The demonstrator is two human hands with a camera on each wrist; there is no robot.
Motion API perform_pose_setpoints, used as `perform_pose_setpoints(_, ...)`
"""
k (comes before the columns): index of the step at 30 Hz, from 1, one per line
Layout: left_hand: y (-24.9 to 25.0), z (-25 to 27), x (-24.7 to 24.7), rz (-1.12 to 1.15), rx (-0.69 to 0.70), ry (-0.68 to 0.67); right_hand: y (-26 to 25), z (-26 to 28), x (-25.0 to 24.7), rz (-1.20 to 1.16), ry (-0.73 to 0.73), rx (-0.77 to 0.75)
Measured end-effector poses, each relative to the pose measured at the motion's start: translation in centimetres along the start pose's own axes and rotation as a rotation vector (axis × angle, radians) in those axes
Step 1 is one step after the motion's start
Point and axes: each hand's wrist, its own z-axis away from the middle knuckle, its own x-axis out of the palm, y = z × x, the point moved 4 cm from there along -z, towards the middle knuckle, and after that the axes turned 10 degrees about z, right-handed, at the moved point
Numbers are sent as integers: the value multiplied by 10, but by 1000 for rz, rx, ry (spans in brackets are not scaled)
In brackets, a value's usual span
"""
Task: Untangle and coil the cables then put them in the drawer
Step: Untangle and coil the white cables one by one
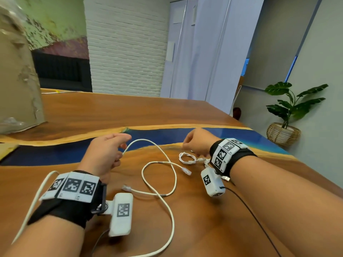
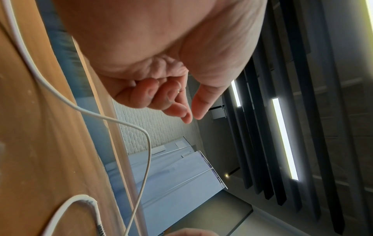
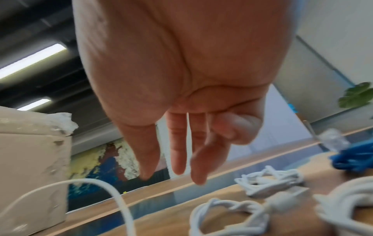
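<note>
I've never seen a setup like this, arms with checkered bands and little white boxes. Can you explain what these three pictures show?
There is no machine: a person wears three cameras. The wide picture comes from the head, looking down at the left hand and right hand. The other two come from the left wrist box and the right wrist box, each looking along its hand. On the wooden table lie a long white network cable and, by the right hand, small bundled white cords. Neither hand holds anything: the left fingers are loosely curled, the right fingers nearly straight.
</note>
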Motion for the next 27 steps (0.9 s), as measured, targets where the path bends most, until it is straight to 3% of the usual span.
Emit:
perform_pose_setpoints(4, 2, 4, 1, -4, -15, -7, -33, 13, 23, 206, -263, -97)
perform_pose_setpoints(7, 4, 7, 5, -16, -41, -41, -40, 16, 41, 166, -346, -87)
perform_pose_setpoints(11, 5, 11, 11, -35, -44, -89, -45, 20, 32, -180, -207, -117)
perform_pose_setpoints(16, 8, 21, 19, -196, -51, -143, -62, 44, 7, -856, -11, -276)
perform_pose_setpoints(20, 8, 31, 30, -165, -64, -197, -69, 67, 17, -1169, 32, -330)
perform_pose_setpoints(23, 12, 38, 39, -72, -52, -220, -73, 77, 34, -1234, 5, -326)
perform_pose_setpoints(27, 16, 43, 47, -85, 59, -253, -79, 91, 42, -1060, -69, -429)
